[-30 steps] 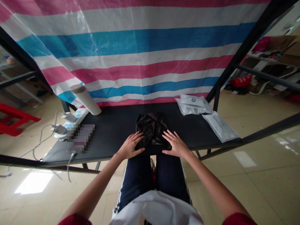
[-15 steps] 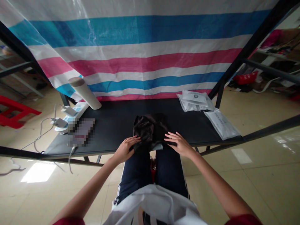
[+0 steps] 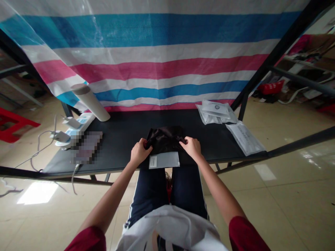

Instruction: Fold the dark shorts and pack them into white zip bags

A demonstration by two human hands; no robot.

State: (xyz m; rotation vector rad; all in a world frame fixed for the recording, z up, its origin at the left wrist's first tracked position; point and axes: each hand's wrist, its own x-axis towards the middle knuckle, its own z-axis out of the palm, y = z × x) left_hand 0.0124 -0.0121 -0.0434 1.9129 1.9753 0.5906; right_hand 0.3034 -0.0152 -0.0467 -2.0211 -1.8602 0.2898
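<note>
The left hand [image 3: 140, 152] and the right hand [image 3: 191, 147] are curled almost shut, and each one pinches a side of the shiny black cloth [image 3: 164, 137]. The cloth lies on the black counter [image 3: 123, 136], near the front edge. A flat gray card [image 3: 164, 160] sits just below the cloth, though it could be a bag. White plastic packets [image 3: 216, 113] lie off to the right.

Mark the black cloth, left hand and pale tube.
black cloth [image 3: 164, 136], head view, on its top fold
left hand [image 3: 140, 152], head view, on its back
pale tube [image 3: 90, 103], head view, on its middle
</note>
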